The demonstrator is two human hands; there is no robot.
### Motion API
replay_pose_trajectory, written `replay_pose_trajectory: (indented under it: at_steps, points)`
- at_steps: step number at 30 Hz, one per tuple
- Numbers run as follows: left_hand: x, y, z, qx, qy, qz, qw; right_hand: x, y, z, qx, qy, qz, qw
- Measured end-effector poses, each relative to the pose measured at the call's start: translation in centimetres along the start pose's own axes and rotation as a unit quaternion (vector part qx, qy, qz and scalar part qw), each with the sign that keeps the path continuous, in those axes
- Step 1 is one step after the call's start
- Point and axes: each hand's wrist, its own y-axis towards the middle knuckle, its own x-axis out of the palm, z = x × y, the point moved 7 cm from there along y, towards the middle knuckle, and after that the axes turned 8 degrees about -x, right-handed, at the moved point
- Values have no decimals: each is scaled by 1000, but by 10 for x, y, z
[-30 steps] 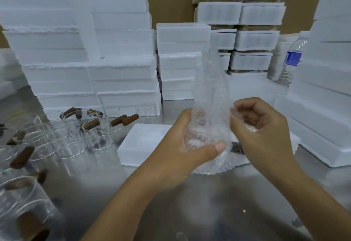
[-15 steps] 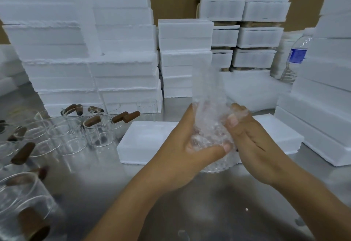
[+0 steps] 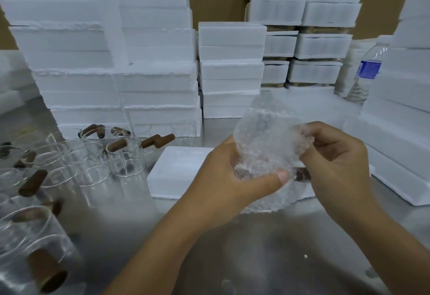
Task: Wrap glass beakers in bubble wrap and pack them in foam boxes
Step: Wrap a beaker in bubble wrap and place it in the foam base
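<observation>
Both hands hold a clear bubble wrap bundle (image 3: 265,136) above the metal table (image 3: 232,248). My left hand (image 3: 223,178) cups its lower part, thumb pressed across the front; a glass beaker inside is only faintly visible through the wrap. My right hand (image 3: 335,155) pinches the wrap's upper right edge and folds it over. Behind the hands lies a white foam box (image 3: 176,169), partly hidden. Several unwrapped glass beakers (image 3: 93,171) with brown wooden handles stand at the left.
Tall stacks of white foam boxes (image 3: 116,62) line the back and the right side (image 3: 400,118). A plastic water bottle (image 3: 367,71) with a blue label stands at the back right. A large beaker (image 3: 30,243) sits at the near left edge.
The tall upright flap of bubble wrap has been folded down over the bundle. My right hand shifted from pressing the side to pinching the top right edge.
</observation>
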Motion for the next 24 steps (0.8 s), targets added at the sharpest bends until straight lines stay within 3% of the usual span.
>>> replay_pose_trajectory:
  at_steps: [8,13,16,19,22,24]
  points:
    - [1,4,4,24,3,6,1000,26,-10,3,-29,-123,-184,975]
    - [7,2,3,26,12,2,1000,31,-12,2,-11,-163,-212,964]
    - [7,2,3,29,11,3,1000,30,-11,4,-8,-143,-193,971]
    - [2,2,4,34,52,27,998,19,-5,2,-20,-122,-127,984]
    - [-5,3,0,10,89,62,994,4,0,-8,-72,-129,-36,988]
    - [-6,3,0,7,96,69,993,3,-1,-17,-132,-147,-23,980]
